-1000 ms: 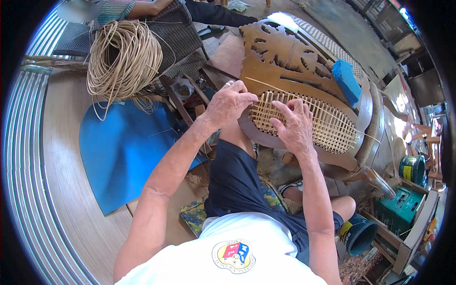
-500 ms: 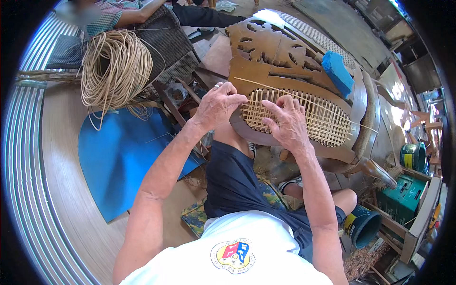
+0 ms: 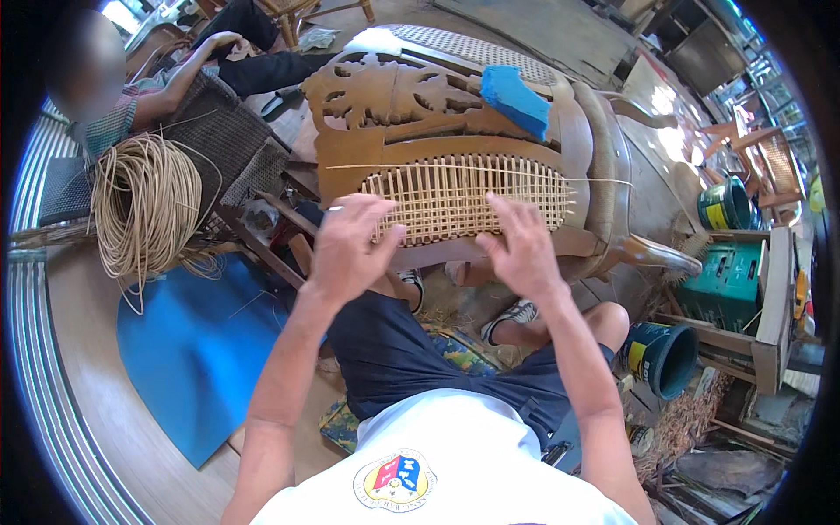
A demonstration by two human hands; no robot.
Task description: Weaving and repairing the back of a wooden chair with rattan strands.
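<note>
- I had the left hand (image 3: 350, 249) resting on the lower left corner of the woven cane panel (image 3: 464, 199), fingers (image 3: 372, 214) loosely spread and curled over the strands; I could not tell whether they pinched any strand.
- I kept the right hand (image 3: 521, 249) at the panel's lower edge, toward 5 o'clock of the weave, fingers (image 3: 507, 214) fanned open and lying flat on the cane.
- The panel sat in a carved wooden chair frame (image 3: 394, 96) lying tilted in front of me, its carving at 12 o'clock of the weave.
- A loose cane strand (image 3: 604, 181) ran along the panel's top edge and stuck out past the frame toward 3 o'clock.
- A blue block (image 3: 514, 98) lay on the frame at about 1 o'clock of the panel.
- A coil of cane (image 3: 144, 206) lay well apart at 9 o'clock, above a blue mat (image 3: 192, 350) on the floor.
- Another person (image 3: 131, 105) sat beyond the coil, at about 10 o'clock.
</note>
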